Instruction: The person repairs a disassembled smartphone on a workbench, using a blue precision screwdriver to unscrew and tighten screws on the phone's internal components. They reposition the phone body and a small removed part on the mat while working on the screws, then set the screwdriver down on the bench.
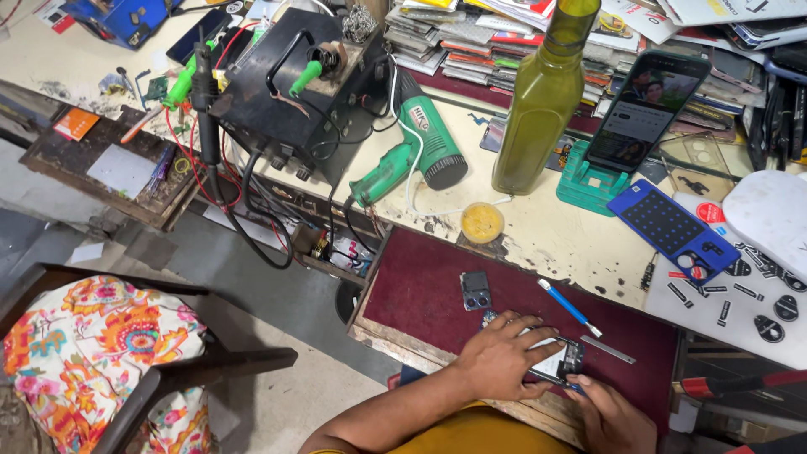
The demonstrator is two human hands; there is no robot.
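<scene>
Pressing down on an opened phone point(556, 361), the left hand point(503, 357) lies flat across it with fingers point(538, 329) curled over its top edge. The right hand point(609, 416) meets the phone's lower corner, fingers pinched against its edge. The phone rests on a maroon mat point(420, 286) at the near edge of the tabletop point(538, 235). Just above it on the mat lie a small camera module point(476, 290), a blue-handled tool point(568, 307) and a metal strip point(607, 350). Farther back stand a green bottle point(542, 101), a green heat gun point(416, 151), a small yellow tub point(482, 222) and a second phone point(646, 109) propped on a teal stand point(584, 187).
</scene>
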